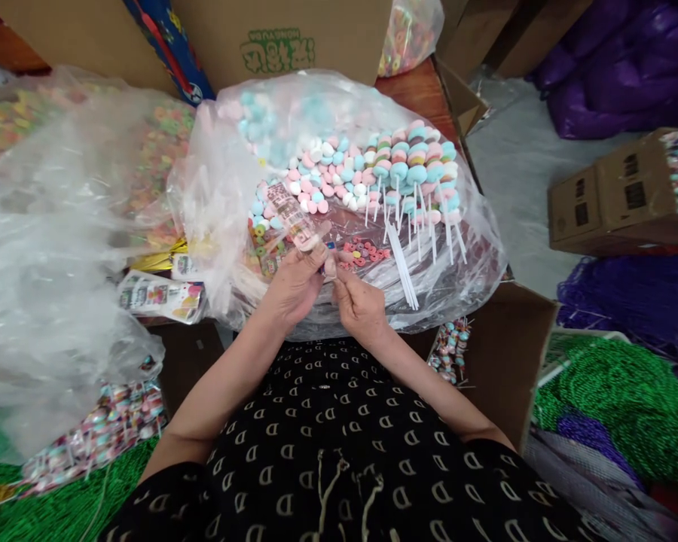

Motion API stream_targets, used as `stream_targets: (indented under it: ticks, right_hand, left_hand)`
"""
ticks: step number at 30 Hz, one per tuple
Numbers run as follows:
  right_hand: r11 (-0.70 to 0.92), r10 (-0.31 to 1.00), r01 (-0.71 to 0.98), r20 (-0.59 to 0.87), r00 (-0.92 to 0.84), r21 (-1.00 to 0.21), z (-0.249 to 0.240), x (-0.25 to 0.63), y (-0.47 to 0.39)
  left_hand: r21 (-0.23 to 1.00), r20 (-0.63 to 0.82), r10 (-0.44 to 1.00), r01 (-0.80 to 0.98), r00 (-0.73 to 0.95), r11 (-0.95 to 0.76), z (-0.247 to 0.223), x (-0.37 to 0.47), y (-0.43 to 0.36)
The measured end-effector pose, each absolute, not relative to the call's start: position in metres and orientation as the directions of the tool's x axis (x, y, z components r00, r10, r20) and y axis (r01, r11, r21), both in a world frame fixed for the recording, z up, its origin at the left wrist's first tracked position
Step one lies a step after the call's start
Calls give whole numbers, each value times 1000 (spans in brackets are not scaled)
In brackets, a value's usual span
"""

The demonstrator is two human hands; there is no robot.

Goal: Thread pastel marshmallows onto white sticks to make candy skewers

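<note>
My left hand (294,286) is closed on the lower end of a small printed plastic wrapper (290,213), which points up and to the left. Right beside it, my right hand (360,302) pinches at the same end of the wrapper, fingertips meeting those of the left. What lies between the fingertips is partly hidden. Pink, white and blue marshmallows (322,169) lie in a heap past the hands. Marshmallow skewers (415,169) on white sticks lie to the right, with loose white sticks (402,267) nearer. Red gummy rings (364,254) sit just behind my right hand.
A large clear plastic bag (474,248) is spread under the sweets. More bagged gummies (161,162) are at the left, above printed packets (161,296). A cardboard box (328,38) stands at the back. An open carton (505,354) with wrapped skewers (450,350) is below right.
</note>
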State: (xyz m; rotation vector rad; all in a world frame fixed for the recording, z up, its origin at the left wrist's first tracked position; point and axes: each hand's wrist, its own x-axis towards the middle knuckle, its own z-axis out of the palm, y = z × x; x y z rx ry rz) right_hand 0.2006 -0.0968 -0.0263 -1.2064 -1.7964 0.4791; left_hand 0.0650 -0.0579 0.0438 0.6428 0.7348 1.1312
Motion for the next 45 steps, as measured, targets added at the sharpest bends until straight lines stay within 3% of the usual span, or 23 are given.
stream_targets:
  ticks: [4, 9, 11, 13, 15, 17, 20, 23, 25, 27, 29, 31, 34, 36, 41, 43, 45]
  right_hand:
    - [406, 909, 482, 400, -119, -777, -18, 197, -100]
    - [332, 922, 323, 234, -308, -886, 9, 224, -89]
    - [214, 965, 209, 174, -194, -954, 21, 238, -81]
    - [98, 990, 30, 94, -108, -995, 28, 246, -73]
    - [-23, 983, -163, 7, -183, -986, 32, 246, -68]
    - [-180, 932, -288, -70, -356, -941, 33, 239, -67]
    - [-342, 868, -329, -162, -470, -880, 32, 223, -68]
    - [-259, 940, -303, -166, -299, -917, 28, 206, -68]
    - [-93, 992, -234, -69, -109, -968, 26, 195, -67]
    - [61, 998, -151, 56, 32, -987, 24, 186, -66]
    - [143, 988, -116, 136, 71, -983, 26, 182, -65]
    - [136, 990, -136, 139, -15, -981, 30, 186, -64]
    - [3, 956, -174, 53, -287, -985, 37, 198, -61]
    - [-23, 942, -145, 27, -333, -989, 36, 203, -58]
    - [139, 990, 28, 140, 12, -990, 26, 183, -49]
    - [145, 989, 53, 145, -10, -988, 32, 169, -45]
    - [130, 983, 33, 124, -135, -991, 45, 156, -40]
  left_hand:
    - [795, -221, 944, -515, 246, 321, 40, 69, -65]
    - [833, -125, 962, -501, 245, 236, 31, 56, -62]
    - [829, -114, 929, -482, 351, 284, 32, 53, -65]
    - [794, -114, 815, -441, 568, 418, 34, 56, -71]
    - [719, -98, 642, -392, 760, 574, 37, 64, -79]
    - [640, -67, 533, -373, 843, 671, 39, 71, -86]
    - [649, -88, 549, -370, 831, 665, 40, 71, -87]
    - [836, -167, 742, -306, 649, 455, 35, 61, -83]
    - [971, -160, 887, -94, 433, 221, 30, 54, -81]
    - [983, -80, 967, 181, 243, 36, 25, 48, -81]
    - [954, -9, 987, 297, 163, -40, 22, 44, -81]
    - [984, -32, 969, 176, 246, -12, 20, 38, -80]
    - [964, -104, 818, -146, 566, 224, 20, 29, -79]
    - [927, -112, 747, -202, 655, 316, 19, 26, -79]
    - [995, -73, 952, 89, 297, 48, 17, 24, -78]
    - [992, 7, 982, 124, 190, -31, 20, 14, -78]
    - [997, 50, 995, 49, 92, -55, 27, -4, -79]
